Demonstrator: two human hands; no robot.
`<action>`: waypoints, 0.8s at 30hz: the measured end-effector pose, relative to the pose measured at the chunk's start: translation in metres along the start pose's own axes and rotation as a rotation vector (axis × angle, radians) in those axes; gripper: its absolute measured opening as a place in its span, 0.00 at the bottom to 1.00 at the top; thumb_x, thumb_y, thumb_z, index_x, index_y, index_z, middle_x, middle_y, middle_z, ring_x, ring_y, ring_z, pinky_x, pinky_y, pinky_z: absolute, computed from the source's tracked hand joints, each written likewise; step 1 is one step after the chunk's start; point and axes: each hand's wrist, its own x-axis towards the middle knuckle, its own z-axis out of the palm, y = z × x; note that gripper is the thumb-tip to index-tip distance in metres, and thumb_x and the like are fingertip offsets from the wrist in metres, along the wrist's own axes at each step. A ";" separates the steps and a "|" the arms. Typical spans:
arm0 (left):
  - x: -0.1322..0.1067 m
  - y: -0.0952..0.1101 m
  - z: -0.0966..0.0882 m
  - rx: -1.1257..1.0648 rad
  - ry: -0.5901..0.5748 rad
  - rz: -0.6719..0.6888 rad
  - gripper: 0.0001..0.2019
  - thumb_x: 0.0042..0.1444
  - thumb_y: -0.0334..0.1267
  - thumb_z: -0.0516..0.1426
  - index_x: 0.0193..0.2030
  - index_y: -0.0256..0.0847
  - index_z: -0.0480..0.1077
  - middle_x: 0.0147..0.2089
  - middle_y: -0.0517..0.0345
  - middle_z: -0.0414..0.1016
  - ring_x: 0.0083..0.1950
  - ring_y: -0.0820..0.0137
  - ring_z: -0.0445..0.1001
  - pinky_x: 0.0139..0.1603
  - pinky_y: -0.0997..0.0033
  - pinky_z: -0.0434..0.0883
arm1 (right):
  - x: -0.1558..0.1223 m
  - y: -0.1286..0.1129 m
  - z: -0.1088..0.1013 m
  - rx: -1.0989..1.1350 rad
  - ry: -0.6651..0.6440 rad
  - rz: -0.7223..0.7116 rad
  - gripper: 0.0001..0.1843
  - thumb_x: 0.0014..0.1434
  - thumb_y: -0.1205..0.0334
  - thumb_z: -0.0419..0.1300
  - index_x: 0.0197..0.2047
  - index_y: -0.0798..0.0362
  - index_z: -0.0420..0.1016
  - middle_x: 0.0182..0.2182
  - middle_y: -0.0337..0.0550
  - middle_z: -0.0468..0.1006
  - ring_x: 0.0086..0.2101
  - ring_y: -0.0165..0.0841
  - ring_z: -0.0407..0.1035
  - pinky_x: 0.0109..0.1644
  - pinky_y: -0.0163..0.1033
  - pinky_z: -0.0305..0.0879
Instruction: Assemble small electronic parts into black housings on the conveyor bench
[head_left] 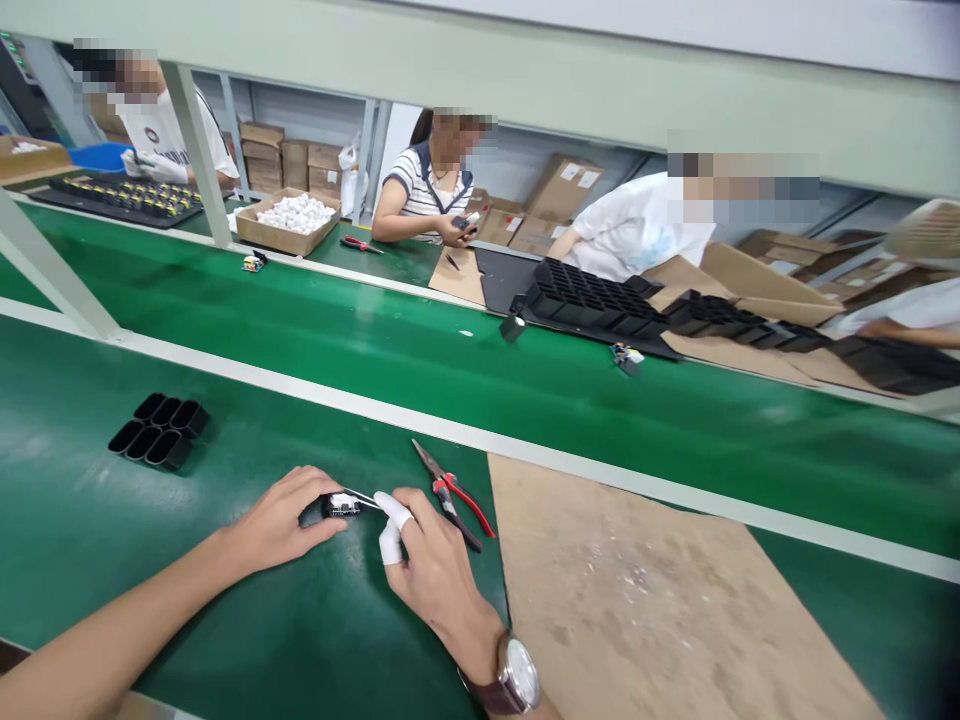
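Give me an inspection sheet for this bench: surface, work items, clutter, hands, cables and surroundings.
Surface: green bench; marked brown sheet on the right.
Work items: small part; tweezers.
Clutter: red-and-black pliers beside the right hand; six black cups farther left.
Hands: left holds the part; right holds the tweezers at it, white covers on two digits, watch on the wrist.
Cables: nothing seen.
Surroundings: green strip with loose pieces on it; people and a box of white pieces beyond.

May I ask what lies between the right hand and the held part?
In the head view, tweezers extend from the right hand toward the held part.
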 end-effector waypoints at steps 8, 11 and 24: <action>-0.001 0.000 0.001 0.011 0.010 0.019 0.13 0.68 0.40 0.63 0.57 0.44 0.71 0.50 0.52 0.79 0.50 0.62 0.78 0.53 0.59 0.75 | 0.000 0.004 0.002 0.018 0.010 -0.058 0.15 0.66 0.77 0.53 0.51 0.56 0.74 0.42 0.48 0.78 0.36 0.37 0.72 0.35 0.41 0.69; -0.001 -0.002 0.001 0.011 0.007 0.032 0.13 0.69 0.40 0.63 0.57 0.44 0.70 0.50 0.51 0.79 0.50 0.62 0.78 0.53 0.58 0.75 | 0.001 0.004 0.002 0.036 -0.003 -0.064 0.16 0.66 0.77 0.52 0.52 0.55 0.74 0.42 0.48 0.79 0.36 0.37 0.72 0.36 0.41 0.69; -0.001 -0.001 0.001 0.024 0.012 0.056 0.15 0.69 0.39 0.63 0.58 0.44 0.69 0.50 0.52 0.79 0.50 0.62 0.78 0.53 0.58 0.74 | 0.003 0.005 -0.002 0.018 -0.010 -0.054 0.16 0.65 0.77 0.52 0.51 0.55 0.74 0.41 0.47 0.79 0.36 0.36 0.72 0.36 0.40 0.68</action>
